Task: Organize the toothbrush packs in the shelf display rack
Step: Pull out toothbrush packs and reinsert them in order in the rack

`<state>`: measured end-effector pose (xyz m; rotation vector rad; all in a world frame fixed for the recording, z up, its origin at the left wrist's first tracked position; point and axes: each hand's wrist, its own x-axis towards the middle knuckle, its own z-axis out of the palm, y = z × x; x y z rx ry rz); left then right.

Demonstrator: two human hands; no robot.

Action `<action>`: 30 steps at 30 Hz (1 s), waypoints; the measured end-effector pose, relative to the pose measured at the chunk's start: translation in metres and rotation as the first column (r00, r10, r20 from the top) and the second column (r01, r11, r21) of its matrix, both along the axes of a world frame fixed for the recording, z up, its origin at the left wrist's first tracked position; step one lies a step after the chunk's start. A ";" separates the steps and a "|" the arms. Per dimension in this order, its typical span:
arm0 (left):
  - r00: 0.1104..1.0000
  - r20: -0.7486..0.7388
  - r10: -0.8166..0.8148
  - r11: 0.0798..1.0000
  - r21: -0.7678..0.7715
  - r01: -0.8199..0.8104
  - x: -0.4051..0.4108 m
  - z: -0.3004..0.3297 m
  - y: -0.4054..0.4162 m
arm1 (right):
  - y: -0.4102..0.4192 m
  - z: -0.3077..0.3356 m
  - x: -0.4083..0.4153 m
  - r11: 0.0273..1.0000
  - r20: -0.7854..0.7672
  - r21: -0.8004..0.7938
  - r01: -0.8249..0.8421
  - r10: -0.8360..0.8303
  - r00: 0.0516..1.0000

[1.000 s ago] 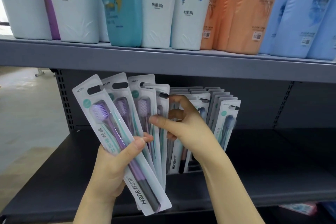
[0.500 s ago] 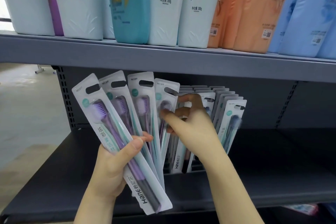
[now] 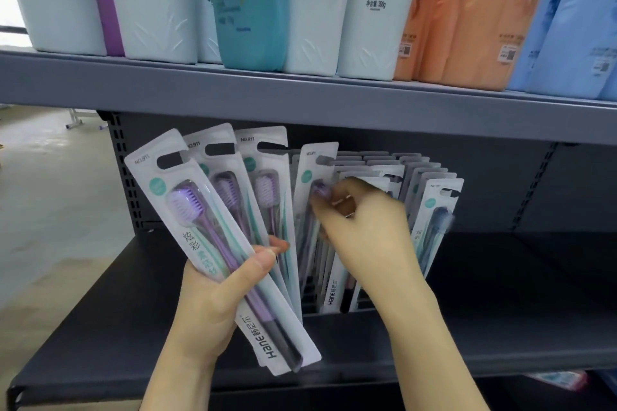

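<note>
— Fanning those packs out, why does the left hand (image 3: 213,297) do that?
— Thumb across the front, fingers curled behind: it grips three purple toothbrush packs (image 3: 213,230) spread so one can be peeled off at a time.
— And the right hand (image 3: 362,227)?
— It pinches a fourth pack (image 3: 312,183) near the brush head, over the left end of the rack (image 3: 334,309); blur makes the exact finger hold hard to judge.
— Why upright?
— The packs (image 3: 394,173) already in the rack on the lower shelf (image 3: 500,327) stand on end in rows, so a new one probably slots in the same way
</note>
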<state>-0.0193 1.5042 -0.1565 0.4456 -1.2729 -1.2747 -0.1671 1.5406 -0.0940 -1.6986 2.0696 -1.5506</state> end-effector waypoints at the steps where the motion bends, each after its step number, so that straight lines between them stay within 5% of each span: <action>1: 1.000 -0.006 0.015 1.000 0.000 -0.015 0.001 0.001 -0.001 | 0.000 0.000 -0.001 1.000 0.028 -0.011 0.015 -0.015 0.999; 9: 0.996 0.003 0.090 0.996 -0.016 -0.090 0.009 0.001 -0.011 | -0.008 -0.009 0.004 0.978 0.142 -0.174 0.116 -0.092 0.986; 23: 0.998 -0.001 0.055 0.998 -0.036 -0.055 0.018 -0.002 -0.016 | -0.036 -0.051 0.018 0.895 -0.022 -0.379 0.234 -0.261 0.965; 30: 0.999 -0.030 0.029 0.999 -0.014 -0.030 0.017 -0.003 -0.018 | -0.044 -0.069 0.016 0.915 0.006 -0.328 0.234 -0.246 0.969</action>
